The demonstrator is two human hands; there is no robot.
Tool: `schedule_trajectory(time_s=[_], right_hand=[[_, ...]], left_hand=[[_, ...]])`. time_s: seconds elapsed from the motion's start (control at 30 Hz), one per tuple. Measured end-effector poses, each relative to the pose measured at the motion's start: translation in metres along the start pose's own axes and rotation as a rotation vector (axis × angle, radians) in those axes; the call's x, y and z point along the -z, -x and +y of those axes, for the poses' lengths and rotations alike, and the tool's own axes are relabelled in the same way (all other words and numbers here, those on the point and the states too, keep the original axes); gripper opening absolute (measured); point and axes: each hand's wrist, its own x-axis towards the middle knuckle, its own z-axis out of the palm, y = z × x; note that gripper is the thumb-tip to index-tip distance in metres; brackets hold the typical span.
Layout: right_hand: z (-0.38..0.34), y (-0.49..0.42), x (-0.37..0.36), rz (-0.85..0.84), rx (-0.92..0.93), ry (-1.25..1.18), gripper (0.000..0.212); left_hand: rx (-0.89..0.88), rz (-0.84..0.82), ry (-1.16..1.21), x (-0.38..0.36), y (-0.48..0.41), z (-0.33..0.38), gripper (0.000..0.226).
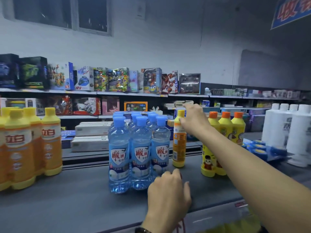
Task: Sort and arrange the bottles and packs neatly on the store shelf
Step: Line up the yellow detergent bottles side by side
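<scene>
1. Orange-and-yellow plastic bottle with a yellow cap (179, 145) stands alone on the grey shelf top (84, 195), between the wrapped pack of clear blue bottles (138, 153) and the yellow orange-capped bottles (225, 126).
2. Right hand (193, 121) sits at its neck; can't tell if it's clamped on. Left hand (168, 189) lies loose, holding nothing, beside that pack.
3. Risk imo: pulled from that high, it tips into a neighbour.
4. Tight sideways, bare shelf toward the front edge.
</scene>
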Motion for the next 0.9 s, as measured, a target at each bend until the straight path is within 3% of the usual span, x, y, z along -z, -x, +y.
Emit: schedule_trajectory(time_s=[0.2,0.53,0.73,0.9], right_hand=[[-0.002,-0.007,-0.010,0.055,0.037,-0.007,0.043],[0.004,0.027,-0.002,0.327,0.109,-0.197,0.024],[0.004,0.043,0.035,0.286,0.036,-0.287,0.026],[-0.002,0.061,0.056,0.260,0.070,-0.300,0.027]], left_hand=[[-0.013,0.014,-0.039,-0.003,0.000,0.000,0.038],[-0.019,0.060,0.028,-0.007,0.001,-0.006,0.037],[0.019,0.142,0.221,-0.005,0.001,-0.006,0.033],[0.010,0.162,0.365,-0.004,0.000,-0.009,0.055]])
